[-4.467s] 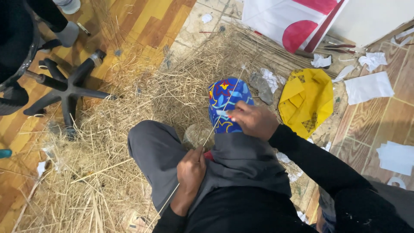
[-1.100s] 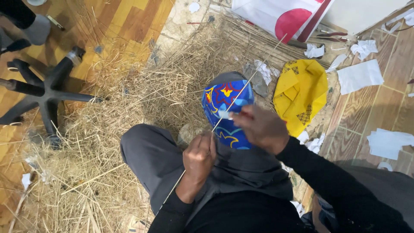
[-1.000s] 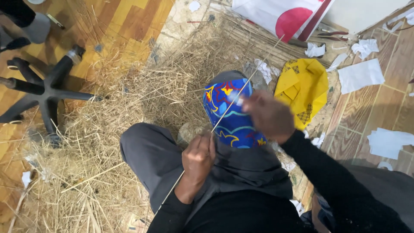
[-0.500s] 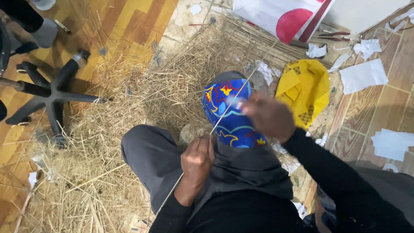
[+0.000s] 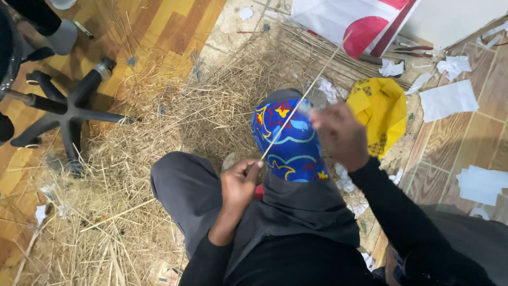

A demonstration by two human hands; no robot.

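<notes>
Pinching thin stick (image 5: 296, 111), both hands' fingers closed (straw (image 5: 132, 159) all around); yellow cloth (image 5: 381, 111) beside.

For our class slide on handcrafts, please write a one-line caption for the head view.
Seated amid straw, left hand and right hand hold a thin stick over blue patterned cloth.

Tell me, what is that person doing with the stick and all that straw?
A person sits on the floor in a big pile of straw. The left hand pinches the low end of a long thin stick, and the right hand grips it higher up, over a blue patterned cloth on the knee. A yellow cloth, paper scraps and a chair base lie around.
</notes>
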